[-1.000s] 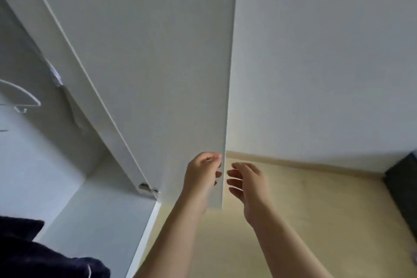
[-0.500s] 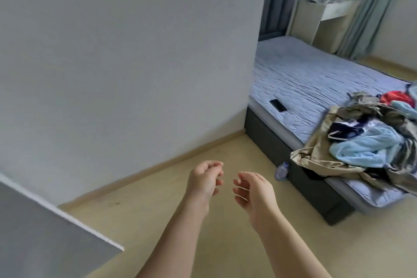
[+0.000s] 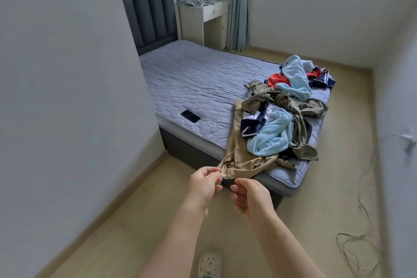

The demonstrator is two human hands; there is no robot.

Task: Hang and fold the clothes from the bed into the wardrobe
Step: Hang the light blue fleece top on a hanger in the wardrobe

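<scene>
A small bedroom with pale walls and a light wood-look floor (image 3: 140,221): the bed (image 3: 191,79), its quilted grey-blue mattress bare, fills the middle. The clothes (image 3: 291,99) lie heaped at its near corner, and the wardrobe is out of view.

Your left hand (image 3: 203,185) and right hand (image 3: 252,196) hover close together in front of that corner. The fingers are loosely curled and nothing is plainly gripped. They line up with the hem of a khaki garment (image 3: 239,156) that droops over the mattress edge; whether the left fingertips touch it cannot be told.

The likely risk is that pulling this hem drags the tangle with it. The khaki cloth runs under a light-blue fleece (image 3: 270,137) and a navy piece with white trim (image 3: 251,123), so both could slide to the floor. A phone (image 3: 190,116) lies flat near the mattress edge, well apart from the heap, but a swept sleeve could knock it off. Loose cables (image 3: 356,253) curl on the floor to your right and could catch a foot.

The khaki looks thin, smooth and creased, while the fleece looks thick and fuzzy. The mattress is stitched in hexagons.
</scene>
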